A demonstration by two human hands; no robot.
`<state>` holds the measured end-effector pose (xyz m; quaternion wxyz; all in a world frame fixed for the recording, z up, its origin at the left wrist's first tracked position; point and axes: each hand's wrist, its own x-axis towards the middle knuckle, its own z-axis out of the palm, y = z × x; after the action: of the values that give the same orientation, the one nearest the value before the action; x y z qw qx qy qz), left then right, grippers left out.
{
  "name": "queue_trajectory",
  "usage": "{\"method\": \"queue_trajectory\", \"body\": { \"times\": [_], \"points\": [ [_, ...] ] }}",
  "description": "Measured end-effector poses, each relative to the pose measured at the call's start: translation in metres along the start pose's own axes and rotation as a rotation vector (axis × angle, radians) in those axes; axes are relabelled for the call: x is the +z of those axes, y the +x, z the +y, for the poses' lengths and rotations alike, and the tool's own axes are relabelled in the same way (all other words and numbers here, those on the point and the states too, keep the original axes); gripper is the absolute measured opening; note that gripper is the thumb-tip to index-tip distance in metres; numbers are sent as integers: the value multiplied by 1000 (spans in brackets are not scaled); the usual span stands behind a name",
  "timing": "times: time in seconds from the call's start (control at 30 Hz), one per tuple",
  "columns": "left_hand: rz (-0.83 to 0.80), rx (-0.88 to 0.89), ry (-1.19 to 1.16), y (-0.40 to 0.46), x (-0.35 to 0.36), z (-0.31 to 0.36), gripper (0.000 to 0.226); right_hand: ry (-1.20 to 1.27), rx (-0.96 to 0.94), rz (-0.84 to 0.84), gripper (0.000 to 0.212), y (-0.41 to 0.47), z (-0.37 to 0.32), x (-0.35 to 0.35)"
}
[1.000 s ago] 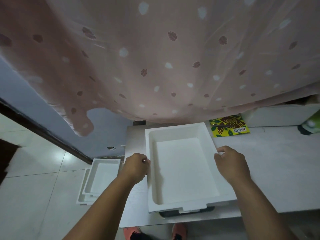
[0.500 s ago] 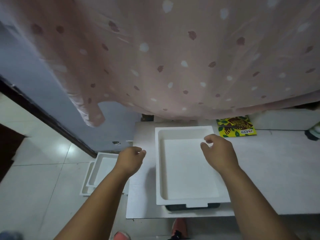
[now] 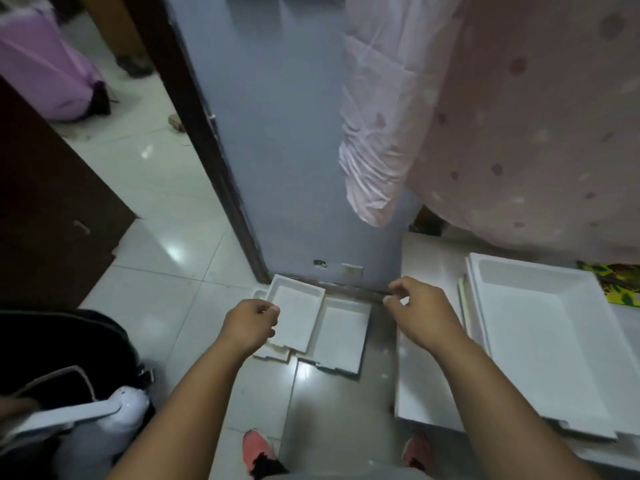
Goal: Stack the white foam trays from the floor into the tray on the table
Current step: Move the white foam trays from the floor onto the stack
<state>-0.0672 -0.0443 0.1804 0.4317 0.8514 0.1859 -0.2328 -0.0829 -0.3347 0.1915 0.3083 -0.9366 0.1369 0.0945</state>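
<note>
White foam trays lie on the tiled floor below me: a small stack with a top tray [image 3: 297, 313] on the left and another tray [image 3: 341, 336] beside it on the right. The big white tray [image 3: 540, 344] rests on the table [image 3: 426, 268] at the right. My left hand [image 3: 251, 322] hovers over the left edge of the floor stack, fingers curled, holding nothing. My right hand [image 3: 420, 310] hangs between the floor trays and the table edge, fingers loosely bent and apart, empty.
A grey-blue wall [image 3: 294, 150] with a dark door frame [image 3: 207, 143] stands behind the floor trays. A pink dotted curtain [image 3: 502, 116] hangs over the table. A black and white chair [image 3: 72, 386] is at my lower left. My pink shoes [image 3: 256, 448] stand below.
Both hands left the table tray and swung left toward the floor trays. My view turned left and down, so the table tray now sits at the right edge.
</note>
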Motion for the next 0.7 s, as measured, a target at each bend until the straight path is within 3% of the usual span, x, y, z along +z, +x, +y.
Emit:
{"method": "queue_trajectory", "body": {
  "times": [0.27,0.53,0.7],
  "points": [
    [-50,-60,-32,50,-88,-67,20,11,38,-191,34,-10,-88,86],
    [-133,-134,-36,69,-85,-88,18,88,166,-247,29,3,-78,120],
    [-153,-205,27,83,-79,-96,21,272,287,-319,12,27,-55,157]
  ]
}}
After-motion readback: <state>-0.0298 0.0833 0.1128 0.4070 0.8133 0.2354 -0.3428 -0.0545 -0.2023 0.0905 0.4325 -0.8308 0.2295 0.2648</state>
